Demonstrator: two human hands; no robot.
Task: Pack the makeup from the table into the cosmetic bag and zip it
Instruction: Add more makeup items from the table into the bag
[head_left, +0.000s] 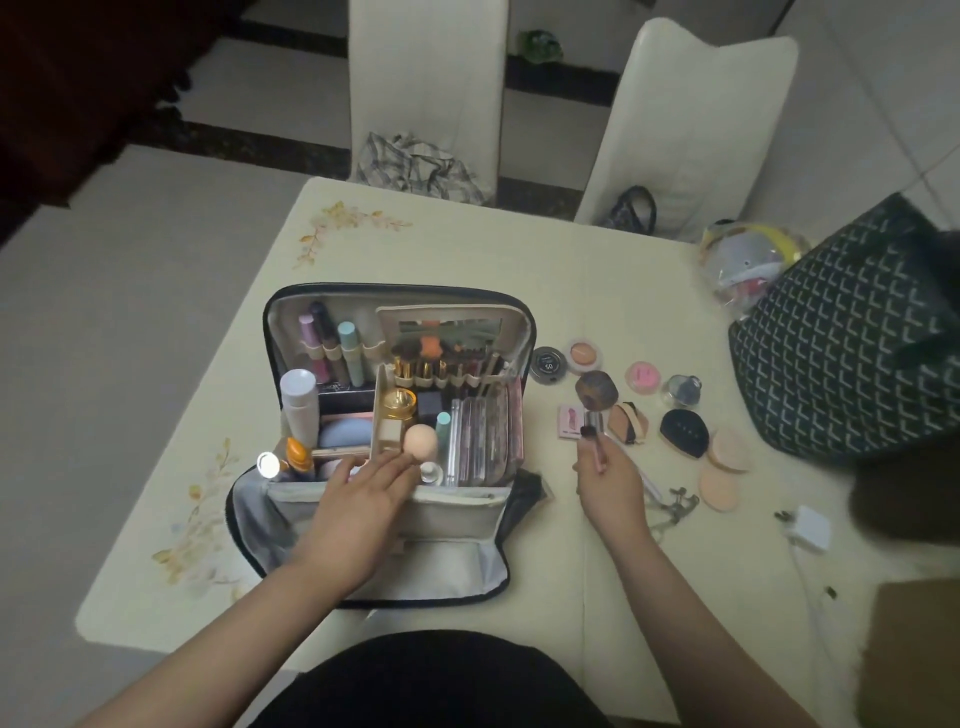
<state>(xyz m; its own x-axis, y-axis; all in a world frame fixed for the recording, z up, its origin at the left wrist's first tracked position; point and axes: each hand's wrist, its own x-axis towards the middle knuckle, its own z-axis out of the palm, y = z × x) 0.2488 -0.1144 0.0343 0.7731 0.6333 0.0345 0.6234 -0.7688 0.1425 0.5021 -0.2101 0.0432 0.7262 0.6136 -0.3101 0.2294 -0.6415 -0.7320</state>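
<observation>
The open cosmetic bag (452, 525) stands in the middle of the table, full of bottles, lipsticks, palettes and a peach sponge (420, 440). My left hand (363, 493) rests flat on the bag's front rim, fingers straight and reaching toward the sponge. My right hand (613, 483) holds a fluffy brown makeup brush (596, 391) upright by its handle, to the right of the bag. Loose makeup lies on the table beyond it: a dark compact (548, 364), blush pots (584, 354) (644, 375), powder puffs (730, 449), a black puff (684, 432) and an eyelash curler (675, 506).
A dark patterned tote bag (841, 332) sits at the table's right edge beside a clear pouch (748, 260). A white charger with cable (808, 527) lies at the near right. Two white chairs (426, 88) stand behind the table.
</observation>
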